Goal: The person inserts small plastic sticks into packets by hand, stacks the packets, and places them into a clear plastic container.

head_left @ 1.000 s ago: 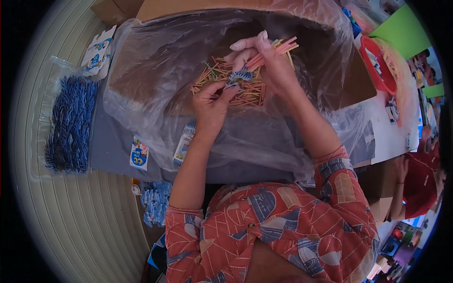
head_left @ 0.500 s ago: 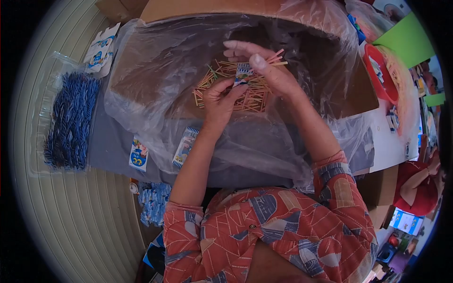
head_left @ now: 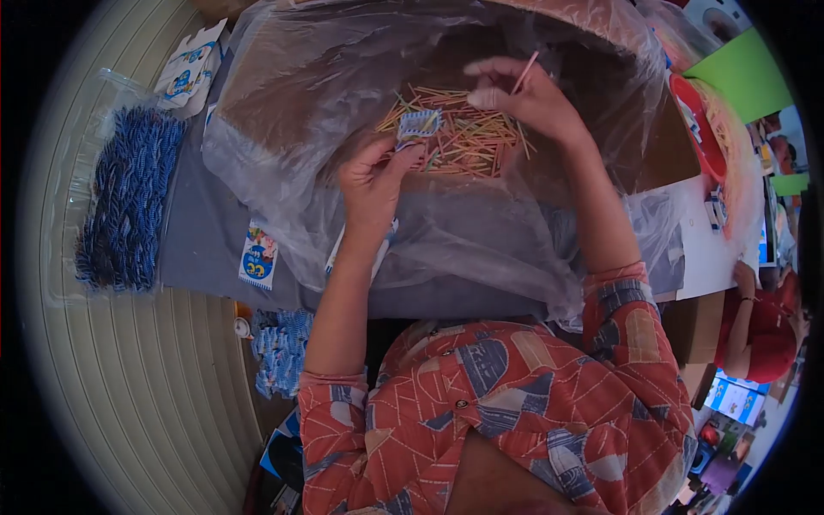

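Coloured thin sticks [head_left: 481, 142] lie heaped in a cardboard box [head_left: 618, 146] lined with clear plastic [head_left: 283, 112]. At the left side of the heap, my left hand [head_left: 373, 176] pinches a small blue-and-white packet [head_left: 419, 125] between thumb and fingers. My right hand [head_left: 528, 96] is raised over the right side of the heap, with one pink stick [head_left: 526, 72] held against it, pointing up. How the fingers hold the stick is partly hidden.
A clear tray of blue packets [head_left: 133, 197] is at the left, below a white printed carton [head_left: 190, 69]. One packet [head_left: 258, 256] lies on the grey cloth [head_left: 206, 240]. A red basin [head_left: 699, 129] stands at the right. A co-worker in red [head_left: 760, 335] is farther right.
My right hand has moved right, away from the packet, and the bundle of sticks it held is down to one visible stick. My left hand has shifted slightly left with the packet.
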### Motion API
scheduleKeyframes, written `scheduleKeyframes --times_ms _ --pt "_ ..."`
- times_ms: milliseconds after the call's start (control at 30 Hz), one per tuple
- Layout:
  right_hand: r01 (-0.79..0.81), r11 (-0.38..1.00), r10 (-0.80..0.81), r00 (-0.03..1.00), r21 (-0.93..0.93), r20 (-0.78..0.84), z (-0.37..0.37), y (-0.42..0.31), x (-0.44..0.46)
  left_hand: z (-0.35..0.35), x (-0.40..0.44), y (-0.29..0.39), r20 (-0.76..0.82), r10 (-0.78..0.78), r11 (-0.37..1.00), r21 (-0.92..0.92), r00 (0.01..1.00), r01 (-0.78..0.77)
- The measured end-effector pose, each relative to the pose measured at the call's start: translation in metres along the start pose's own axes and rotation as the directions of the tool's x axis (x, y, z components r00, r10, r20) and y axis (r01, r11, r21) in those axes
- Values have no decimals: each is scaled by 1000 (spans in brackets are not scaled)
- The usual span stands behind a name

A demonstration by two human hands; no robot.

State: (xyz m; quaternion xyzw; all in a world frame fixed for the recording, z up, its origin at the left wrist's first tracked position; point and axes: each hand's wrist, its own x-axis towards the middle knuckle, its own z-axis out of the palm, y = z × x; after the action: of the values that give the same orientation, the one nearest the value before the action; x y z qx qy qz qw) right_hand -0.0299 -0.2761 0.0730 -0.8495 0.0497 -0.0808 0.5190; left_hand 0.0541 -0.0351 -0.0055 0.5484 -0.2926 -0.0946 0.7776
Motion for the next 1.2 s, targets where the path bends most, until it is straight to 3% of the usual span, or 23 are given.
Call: scheduleKeyframes --times_ms 33,67,100,133,200,267,333,367,433,467,500,533,600,633,700,867,933,1033,1067,1133,1200 --pt "-112 947 149 984 -303 101 -1 15 -1 -6 -1 2 -2 1 1000 4 1000 -1" --pt "-110 948 147 984 -299 104 9 33 -7 -11 -2 3 -10 76 995 58 997 -75" --pt "38 799 20 996 -600 89 23 55 -16 -16 -4 5 -12 150 983 110 989 -148" --pt "154 537 -105 988 -829 116 34 58 -23 -20 -5 7 -10 149 983 111 989 -147" --pt "123 517 -150 987 -847 52 40 49 -24 -27 -10 11 37 317 898 309 948 -313" --pt "97 504 -196 981 -858 -4 41 30 -20 -28 -14 23 72 333 876 346 940 -337" --pt "23 660 -142 985 -751 -94 36 9 -14 -32 -18 29 110 349 849 384 931 -363" --pt "26 661 -146 985 -750 -94 33 4 -14 -34 -19 29 128 365 829 406 922 -384" --pt "137 737 -275 955 -662 -108 25 -2 -14 -34 -21 29 149 384 808 424 911 -410" --pt "139 734 -279 954 -665 -109 24 -4 -14 -33 -22 29 132 323 824 448 937 -347" --pt "171 947 -216 965 -271 -147 24 -8 -17 -29 -21 27 116 260 837 467 959 -283" --pt "170 970 -143 977 176 -157 23 -11 -20 -24 -19 25 121 264 840 458 957 -290" --pt "203 954 -155 965 222 -213 25 -19 -23 -14 -14 19 93 103 884 448 990 -134" --pt "239 930 -168 952 278 -257 27 -23 -23 -8 -11 13 100 107 884 446 989 -141" --pt "281 911 -187 934 303 -304 33 -28 -26 4 -4 0 59 -45 964 265 997 28" --pt "393 846 -250 889 361 -384 45 -21 -29 25 1 1 73 -38 977 213 997 21" --pt "426 891 -360 874 157 -328 47 -7 -27 30 2 -1 84 -12 984 180 996 -4" --pt "401 916 -373 875 28 -307 45 -1 -30 31 1 -7 90 4 991 134 996 -16" --pt "401 915 -373 876 35 -306 47 -2 -30 31 1 -7 96 -17 992 128 995 5" --pt "332 908 -230 905 254 -358 51 -7 -33 30 1 -4 103 -41 992 126 994 28" --pt "345 906 -236 893 247 -384 52 -7 -34 30 4 -2 123 -52 993 108 991 38"
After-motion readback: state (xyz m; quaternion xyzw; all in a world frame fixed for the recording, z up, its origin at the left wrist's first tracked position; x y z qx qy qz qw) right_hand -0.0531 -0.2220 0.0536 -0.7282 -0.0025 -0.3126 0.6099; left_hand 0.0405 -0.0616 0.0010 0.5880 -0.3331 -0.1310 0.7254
